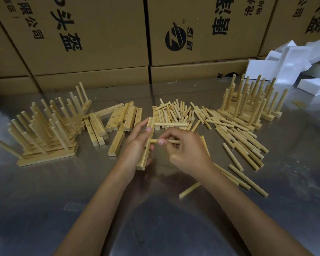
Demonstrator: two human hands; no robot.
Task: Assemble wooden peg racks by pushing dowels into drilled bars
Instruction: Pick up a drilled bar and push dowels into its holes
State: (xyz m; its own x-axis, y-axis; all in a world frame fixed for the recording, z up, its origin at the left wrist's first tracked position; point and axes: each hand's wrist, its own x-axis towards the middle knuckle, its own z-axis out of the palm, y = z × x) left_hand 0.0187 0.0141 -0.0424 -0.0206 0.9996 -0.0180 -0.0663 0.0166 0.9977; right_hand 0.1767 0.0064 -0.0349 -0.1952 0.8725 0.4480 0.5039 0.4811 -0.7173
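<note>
Backdrop: cardboard cartons (100,34) line the far edge of the steel table (44,200); white foam pieces (284,67) sit at two o'clock.
Clutter: I see finished racks (46,133) stacked at ten o'clock and a second racks group (248,106) at one o'clock; spare bars (116,119) and loose dowels (233,137) crowd the gap between them.
Bar: my left hand (137,145) grips the drilled bar (146,145) near centre, standing on end.
Dowel: right hand (185,150) pinches a dowel (155,141), its tip at the bar's middle hole.
Count: one seated dowel (170,124) at the top; two hands.
</note>
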